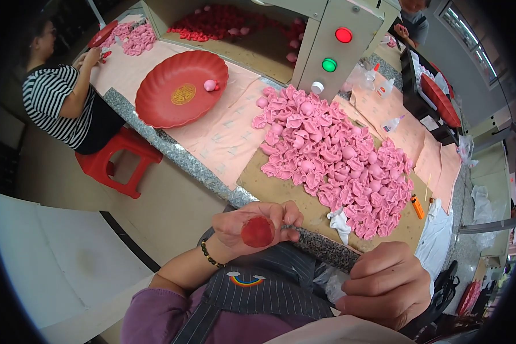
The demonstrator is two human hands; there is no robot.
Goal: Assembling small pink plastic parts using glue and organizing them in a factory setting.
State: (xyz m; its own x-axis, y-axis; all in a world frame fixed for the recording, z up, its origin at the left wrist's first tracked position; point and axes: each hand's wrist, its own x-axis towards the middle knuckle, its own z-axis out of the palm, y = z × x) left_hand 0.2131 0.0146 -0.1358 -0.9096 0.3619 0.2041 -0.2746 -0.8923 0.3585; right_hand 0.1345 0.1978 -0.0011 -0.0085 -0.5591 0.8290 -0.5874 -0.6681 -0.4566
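Note:
My left hand [251,225] is closed on a red round piece [258,231] with a darker, dull centre, held in front of my apron. Its thumb and fingertips press together beside the piece. To the right, my right hand [384,284] has its fingers curled together; whatever they may hold is hidden. Both hands are near the table edge, apart from each other. Beyond them lies a heap of pink ruffled pieces [338,155] mixed with smooth pink balls. Farther left, a red fluted plate [160,97] carries a pink ball [210,85] with small red bits.
A crumpled white tissue [339,225] and an orange tool [417,206] lie beside the heap. Behind it stands a machine [341,49] with red and green buttons. Small glue bottles [391,123] are at right. A co-worker [69,97] sits on a red stool [120,160] at left.

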